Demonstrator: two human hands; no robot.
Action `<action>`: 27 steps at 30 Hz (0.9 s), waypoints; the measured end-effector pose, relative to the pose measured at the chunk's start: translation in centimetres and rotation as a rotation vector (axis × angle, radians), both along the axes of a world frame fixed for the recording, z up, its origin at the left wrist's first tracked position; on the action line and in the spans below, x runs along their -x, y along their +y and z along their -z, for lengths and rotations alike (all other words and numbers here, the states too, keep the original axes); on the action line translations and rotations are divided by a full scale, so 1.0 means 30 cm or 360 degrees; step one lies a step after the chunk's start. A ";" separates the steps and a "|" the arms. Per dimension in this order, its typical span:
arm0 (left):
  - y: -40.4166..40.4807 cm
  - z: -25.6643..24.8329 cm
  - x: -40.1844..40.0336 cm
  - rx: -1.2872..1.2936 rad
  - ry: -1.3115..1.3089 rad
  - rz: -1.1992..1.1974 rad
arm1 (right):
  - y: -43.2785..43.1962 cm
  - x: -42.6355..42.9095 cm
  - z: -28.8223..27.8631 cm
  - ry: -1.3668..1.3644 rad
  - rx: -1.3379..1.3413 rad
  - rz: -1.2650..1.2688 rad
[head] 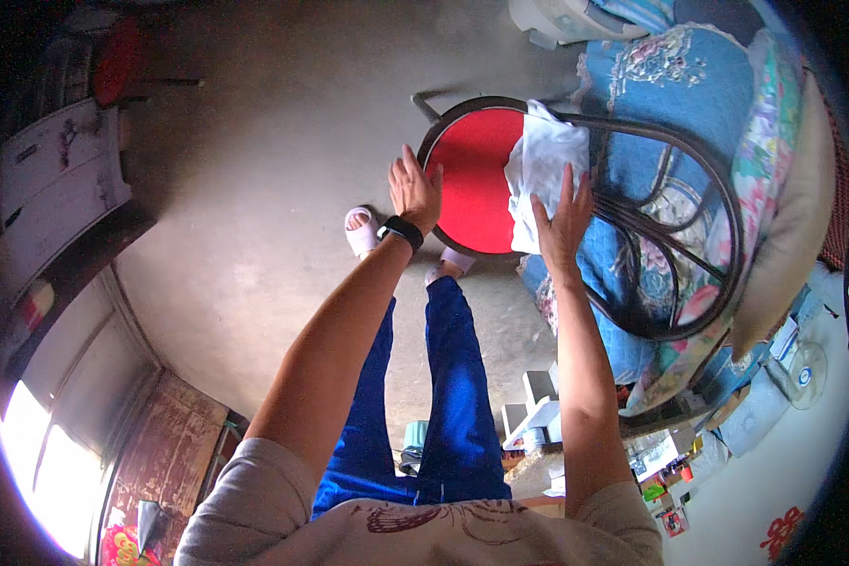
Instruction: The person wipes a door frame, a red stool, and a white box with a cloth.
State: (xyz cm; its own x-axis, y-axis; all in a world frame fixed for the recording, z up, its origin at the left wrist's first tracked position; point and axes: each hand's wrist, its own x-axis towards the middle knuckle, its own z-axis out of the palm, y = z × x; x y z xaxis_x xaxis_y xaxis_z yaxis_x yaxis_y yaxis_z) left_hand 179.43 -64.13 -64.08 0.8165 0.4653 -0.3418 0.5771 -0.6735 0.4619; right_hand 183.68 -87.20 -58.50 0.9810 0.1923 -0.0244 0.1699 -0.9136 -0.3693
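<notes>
In front of me stands a chair with a round red seat [470,180], a dark rim and a curved dark backrest [732,212]. A white cloth [538,152] lies crumpled over the backrest side of the seat. My left hand [416,187] is at the seat's left edge, thumb apart from the fingers, with nothing in it. A dark band with a watch [402,232] circles that wrist. Over the lower part of the cloth, my right hand [566,219] has its fingers spread; whether it presses on the cloth I cannot tell.
Behind the chair is furniture with a blue floral cover [704,78] and a patterned cushion [767,163]. A pale cabinet [64,184] and another red seat [119,60] are at left. Below right, a cluttered surface [538,463] is close to my legs. Concrete floor [276,177] surrounds my slippers.
</notes>
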 end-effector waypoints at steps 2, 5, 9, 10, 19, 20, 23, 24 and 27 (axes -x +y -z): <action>-0.027 0.060 -0.048 0.0254 0.0098 -0.0009 | -0.003 -0.057 0.133 -0.0024 0.0134 -0.0003; -0.042 0.097 -0.088 0.0287 0.0292 -0.0082 | 0.058 -0.043 0.234 -0.0115 0.0451 0.0051; -0.015 0.168 -0.040 0.0129 0.0090 -0.0093 | 0.269 0.004 0.264 -0.0102 0.0222 -0.0092; -0.007 0.182 -0.016 0.0207 0.0079 -0.0087 | 0.354 0.040 0.279 -0.0113 0.0201 -0.0261; -0.039 0.176 -0.038 0.0049 -0.0154 -0.0085 | 0.161 -0.343 0.242 -0.0247 0.0351 -0.0196; -0.039 0.184 -0.038 0.0052 -0.0106 -0.0084 | 0.172 -0.331 0.244 -0.0270 0.0341 -0.0175; -0.032 0.187 -0.019 0.0003 -0.0030 -0.0087 | 0.243 -0.153 0.220 -0.0012 0.0227 -0.0270; -0.051 0.189 -0.021 -0.0009 -0.0081 -0.0062 | 0.193 -0.047 0.276 -0.0085 0.0268 -0.0511; -0.027 0.193 -0.028 0.0017 0.0013 -0.0123 | 0.094 0.276 0.271 0.0211 0.0000 -0.0833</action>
